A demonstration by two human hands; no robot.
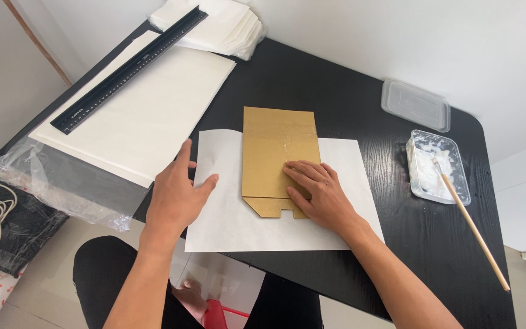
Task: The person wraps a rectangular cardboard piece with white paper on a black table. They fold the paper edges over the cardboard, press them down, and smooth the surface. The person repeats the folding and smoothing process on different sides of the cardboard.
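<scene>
A flat brown cardboard piece point(278, 159) lies on a white paper sheet point(226, 213) near the front edge of the black tabletop point(348, 103). The right hand point(319, 195) rests flat on the cardboard's lower right part, fingers point(299, 173) slightly spread and pinching nothing. The left hand point(176, 194) presses the paper's left edge just beside the cardboard, its fingers together and thumb out.

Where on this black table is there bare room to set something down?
Bare table lies between the brown cardboard and the clear lid, and front right below the paste tub. Crowded: the left side under the large white sheets, and the middle where both hands press paper.
</scene>
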